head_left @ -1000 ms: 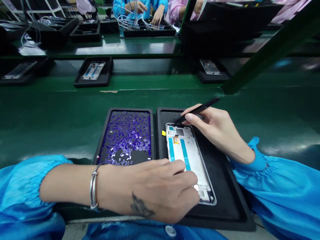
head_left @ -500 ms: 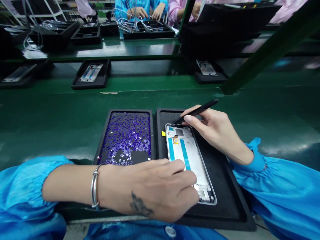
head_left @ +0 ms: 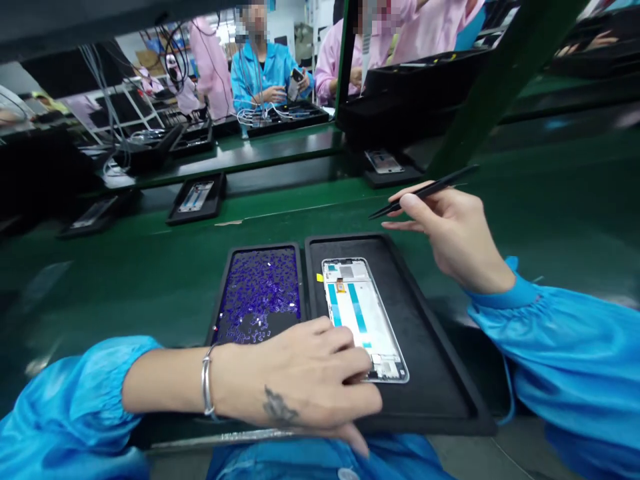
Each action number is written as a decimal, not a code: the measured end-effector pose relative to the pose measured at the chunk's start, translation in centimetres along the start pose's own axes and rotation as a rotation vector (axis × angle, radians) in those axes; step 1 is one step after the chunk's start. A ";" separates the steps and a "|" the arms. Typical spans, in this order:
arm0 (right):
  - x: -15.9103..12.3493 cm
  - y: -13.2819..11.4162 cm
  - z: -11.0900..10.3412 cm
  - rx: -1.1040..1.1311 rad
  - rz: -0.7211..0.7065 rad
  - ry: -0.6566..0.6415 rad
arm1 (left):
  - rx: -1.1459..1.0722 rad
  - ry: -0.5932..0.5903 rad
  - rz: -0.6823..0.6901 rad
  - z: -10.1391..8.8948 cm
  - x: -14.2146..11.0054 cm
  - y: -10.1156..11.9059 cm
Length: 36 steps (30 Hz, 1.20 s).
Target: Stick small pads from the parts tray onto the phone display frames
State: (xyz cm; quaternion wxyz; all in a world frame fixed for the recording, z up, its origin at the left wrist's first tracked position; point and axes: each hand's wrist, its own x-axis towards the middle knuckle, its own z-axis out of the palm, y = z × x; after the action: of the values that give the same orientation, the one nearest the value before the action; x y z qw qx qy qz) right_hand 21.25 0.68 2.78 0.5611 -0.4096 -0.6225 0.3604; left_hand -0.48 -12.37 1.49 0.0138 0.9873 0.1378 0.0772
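My right hand [head_left: 453,230] is closed round a pair of black tweezers [head_left: 430,191], raised above the far right side of a black tray [head_left: 425,353]. The tweezers' tips point left, apart from everything below. In that tray lies a silver phone frame [head_left: 373,313] with blue strips, a small gold-brown flex piece near its upper part and a yellow tab at its left edge. Over the frame's lower left part is my left hand [head_left: 310,380], palm down, fingers bent and thumb apart. Its fingertips are partly hidden, and I cannot tell whether they touch the frame.
On the left stands a smaller black tray [head_left: 225,267] with many tiny purple-edged pieces. Farther back, a black tray [head_left: 173,217] holds another phone frame [head_left: 196,196]. A green post [head_left: 505,87] slants at the right. Across the green bench a person in blue [head_left: 265,73] works with a phone.
My right hand has lifted the tweezers up and right, away from the phone frame's top edge. My left thumb has come away from the fingers. The head view has tilted up.
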 end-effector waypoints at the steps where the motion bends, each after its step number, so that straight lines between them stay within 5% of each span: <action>1: 0.2 0.0 -0.3 0.019 -0.004 0.018 | 0.005 -0.008 0.016 -0.1 -0.2 0.4; 9: 0.8 -0.7 -2.9 0.121 -0.017 0.143 | 0.094 -0.153 -0.093 0.1 -0.5 2.3; 15: 0.5 -1.1 -3.8 0.140 -0.033 0.168 | 0.140 -0.154 -0.160 -0.5 -0.3 -0.2; 23: 0.6 -1.2 -3.8 0.128 0.008 0.154 | 0.120 0.046 -0.228 0.4 -0.6 -9.4; 36: 1.0 -0.2 -3.6 0.099 0.060 0.120 | 0.245 0.036 -0.535 1.8 -3.3 -26.7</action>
State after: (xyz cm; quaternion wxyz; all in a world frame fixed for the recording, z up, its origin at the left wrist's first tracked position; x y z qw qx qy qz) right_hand 24.80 1.46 3.72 0.6057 -0.4208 -0.5567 0.3824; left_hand -10.49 12.37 -2.05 -0.0881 0.9087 0.4018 0.0711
